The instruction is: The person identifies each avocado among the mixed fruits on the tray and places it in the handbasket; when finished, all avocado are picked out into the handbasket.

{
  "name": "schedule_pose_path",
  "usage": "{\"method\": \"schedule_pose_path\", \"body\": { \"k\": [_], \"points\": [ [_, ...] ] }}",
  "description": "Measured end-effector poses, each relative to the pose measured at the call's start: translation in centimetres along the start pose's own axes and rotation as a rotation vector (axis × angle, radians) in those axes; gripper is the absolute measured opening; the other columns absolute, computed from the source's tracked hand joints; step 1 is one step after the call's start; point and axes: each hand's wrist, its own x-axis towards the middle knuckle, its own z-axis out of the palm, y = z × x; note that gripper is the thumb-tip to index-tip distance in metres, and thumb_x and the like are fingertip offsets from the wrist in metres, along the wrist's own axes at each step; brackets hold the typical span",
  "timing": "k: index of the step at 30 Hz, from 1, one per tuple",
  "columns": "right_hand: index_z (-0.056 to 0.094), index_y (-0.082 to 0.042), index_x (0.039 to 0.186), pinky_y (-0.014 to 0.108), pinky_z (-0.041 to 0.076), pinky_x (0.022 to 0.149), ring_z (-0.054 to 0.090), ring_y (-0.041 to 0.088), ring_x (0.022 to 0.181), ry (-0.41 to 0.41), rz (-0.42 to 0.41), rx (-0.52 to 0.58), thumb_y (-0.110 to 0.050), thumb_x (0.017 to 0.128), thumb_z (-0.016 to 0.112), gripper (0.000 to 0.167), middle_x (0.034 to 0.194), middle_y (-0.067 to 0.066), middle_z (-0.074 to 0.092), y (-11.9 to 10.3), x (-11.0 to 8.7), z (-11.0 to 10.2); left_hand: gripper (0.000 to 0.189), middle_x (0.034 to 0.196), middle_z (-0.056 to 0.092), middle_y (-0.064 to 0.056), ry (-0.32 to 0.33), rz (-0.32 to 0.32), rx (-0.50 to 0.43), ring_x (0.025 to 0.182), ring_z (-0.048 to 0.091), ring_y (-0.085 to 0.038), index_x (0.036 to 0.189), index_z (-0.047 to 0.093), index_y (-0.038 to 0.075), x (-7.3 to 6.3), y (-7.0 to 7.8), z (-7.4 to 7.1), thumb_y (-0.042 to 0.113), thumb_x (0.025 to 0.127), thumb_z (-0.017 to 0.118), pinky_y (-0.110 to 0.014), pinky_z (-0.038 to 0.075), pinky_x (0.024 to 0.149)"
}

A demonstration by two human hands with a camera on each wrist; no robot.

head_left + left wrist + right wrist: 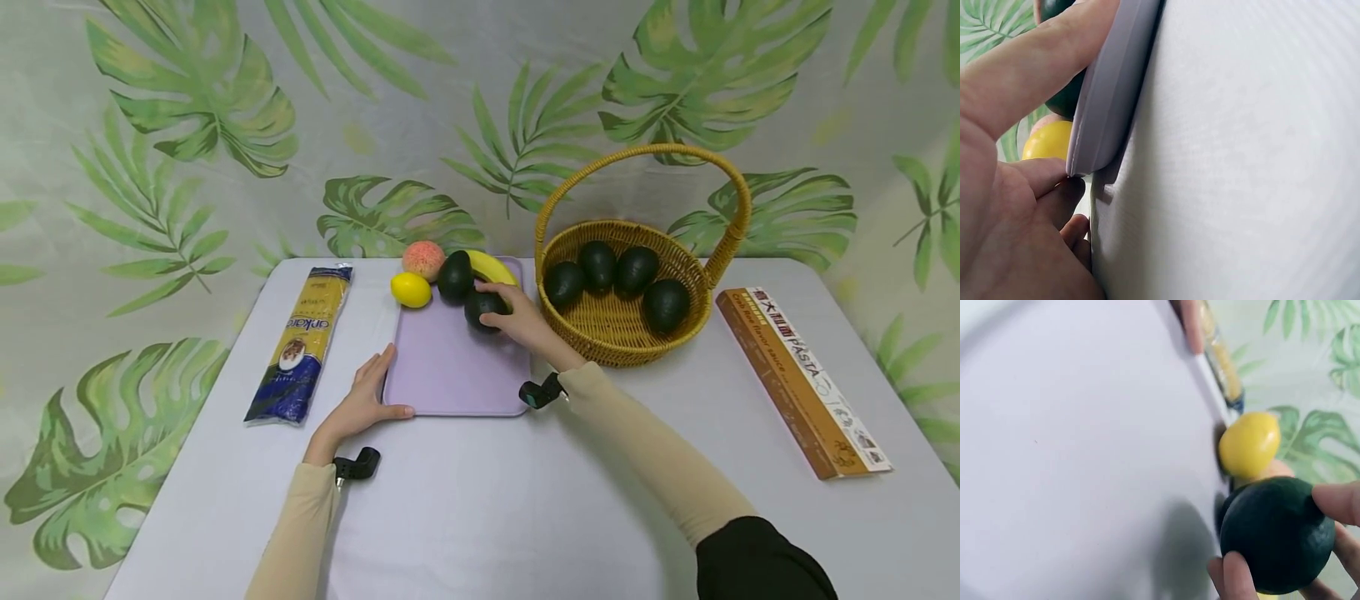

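Note:
My right hand [521, 317] grips a dark green avocado [480, 308] over the back right part of a lilac tray [457, 375]. In the right wrist view, thumb and fingers sit around this avocado [1275, 534]. Behind it stand a second avocado [455, 279], a yellow banana [491, 268], a pink peach [423, 259] and a yellow lemon [411, 290] along the tray's back. My left hand [365, 400] holds the tray's front left corner, thumb on the front edge and fingers along the left side. The left wrist view shows its thumb over the rim [1100, 119].
A wicker basket [600, 342] with a tall handle stands right of the tray, several avocados [666, 306] inside. Left of the tray lies a bag of pasta [300, 346]. A long pasta box [806, 379] lies at the far right of the white table [465, 517].

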Motion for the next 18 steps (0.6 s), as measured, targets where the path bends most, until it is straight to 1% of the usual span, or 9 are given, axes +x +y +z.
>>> {"method": "schedule_pose_path", "body": {
  "k": [4,6,9,12,13,15,18],
  "points": [
    [0.05,-0.016,0.138,0.04,0.05,0.082,0.043,0.028,0.121,-0.063,-0.01,0.095,-0.016,0.092,0.064,0.049,0.148,0.007,0.035,-0.4,-1.6,-1.1,0.112,0.159,0.003,-0.014,0.001,0.001,0.001,0.143,-0.006,-0.034,0.155,0.004,0.01,0.0,0.0,0.0,0.031,0.076,0.081,-0.061,0.004,0.109],
    [0.051,-0.017,0.138,0.04,0.05,0.084,0.043,0.027,0.12,-0.085,-0.021,0.119,-0.018,0.091,0.065,0.049,0.147,0.006,0.036,-0.5,-2.4,-1.8,0.112,0.159,0.003,-0.014,0.003,0.005,-0.001,0.143,-0.005,-0.034,0.155,0.004,0.01,0.0,-0.1,0.0,0.032,0.076,0.081,-0.062,0.004,0.109],
    [0.052,-0.017,0.137,0.04,0.05,0.084,0.048,0.028,0.116,-0.119,-0.046,0.152,-0.019,0.091,0.066,0.049,0.147,0.006,0.034,-0.7,-3.5,-3.1,0.112,0.159,0.003,-0.013,0.005,0.01,-0.004,0.143,-0.005,-0.034,0.155,0.004,0.009,0.0,-0.1,0.0,0.032,0.076,0.081,-0.061,0.004,0.109],
    [0.052,-0.017,0.138,0.039,0.051,0.083,0.048,0.028,0.117,-0.154,-0.071,0.163,-0.021,0.09,0.066,0.05,0.147,0.005,0.034,-0.7,-4.6,-4.7,0.112,0.159,0.003,-0.013,0.007,0.011,-0.007,0.143,-0.005,-0.033,0.155,0.004,0.009,0.0,-0.1,0.0,0.031,0.076,0.081,-0.061,0.004,0.109],
    [0.051,-0.018,0.138,0.039,0.052,0.083,0.051,0.029,0.115,-0.167,-0.077,0.168,-0.021,0.091,0.067,0.05,0.147,0.004,0.034,-0.7,-5.0,-5.3,0.112,0.159,0.003,-0.014,0.007,0.01,-0.008,0.143,-0.005,-0.033,0.155,0.004,0.009,0.0,0.0,0.0,0.031,0.076,0.081,-0.061,0.003,0.109],
    [0.05,-0.02,0.14,0.041,0.05,0.086,0.052,0.028,0.115,-0.183,-0.081,0.171,-0.024,0.091,0.066,0.051,0.147,0.003,0.035,-0.6,-5.8,-6.7,0.112,0.159,0.003,-0.014,0.007,0.009,-0.007,0.143,-0.005,-0.033,0.155,0.005,0.009,0.0,0.0,0.0,0.031,0.076,0.081,-0.061,0.004,0.109],
    [0.047,-0.022,0.142,0.044,0.047,0.09,0.059,0.032,0.105,-0.174,-0.073,0.161,-0.026,0.092,0.065,0.053,0.147,0.003,0.035,-0.3,-6.9,-8.8,0.112,0.159,0.003,-0.014,0.008,0.01,-0.007,0.143,-0.005,-0.033,0.154,0.005,0.009,0.0,0.0,0.1,0.031,0.076,0.081,-0.061,0.004,0.11]
  ]
}}
